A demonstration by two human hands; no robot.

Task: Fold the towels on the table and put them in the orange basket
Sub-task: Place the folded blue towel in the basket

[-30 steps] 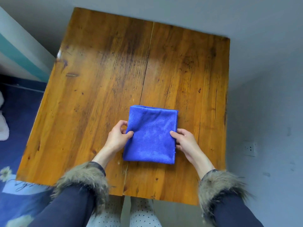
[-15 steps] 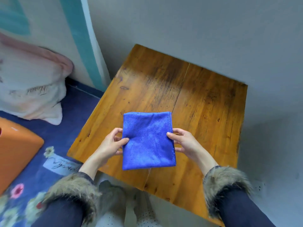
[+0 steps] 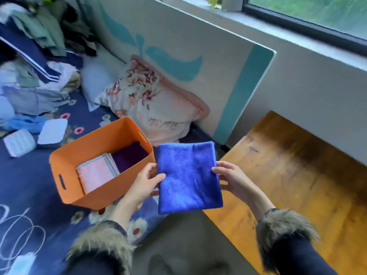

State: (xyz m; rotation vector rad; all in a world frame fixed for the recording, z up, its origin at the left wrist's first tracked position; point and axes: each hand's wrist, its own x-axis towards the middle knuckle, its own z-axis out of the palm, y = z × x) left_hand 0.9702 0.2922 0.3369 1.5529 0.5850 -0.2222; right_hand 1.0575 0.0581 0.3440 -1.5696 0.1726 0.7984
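So here's where I'm at: I've got the folded blue towel (image 3: 188,176) up in the air, pinched on both sides. My left hand (image 3: 144,184) has its thumb on top of the towel's left edge with the fingers tucked underneath, and my right hand (image 3: 231,178) is doing the same thing on the right edge, thumb over, fingers under. Both grips are closed on the cloth, nothing loose. The towel is a neat rectangle, lying pretty flat between my hands, with the far edge showing a fold seam.

It's hovering in the gap between the wooden table (image 3: 297,175) on my right and the orange basket (image 3: 79,153) on my left, not touching either one. The towel's left edge sits just beside the basket's near right corner, a bit higher than the rim as far as I can tell.

The basket is sitting on the dark blue floral bedspread (image 3: 29,185), open side up. Inside there's a folded pink towel (image 3: 95,173) toward the near left, and something dark purple (image 3: 131,155) next to it toward the far right; can't tell if that's another towel or just shadow.

Behind the basket there's a floral pillow (image 3: 151,104) leaning on the headboard (image 3: 198,46), and a pile of clothes (image 3: 35,56) off in the far left corner. Fur cuffs (image 3: 286,231) on both my sleeves are in the shot too.
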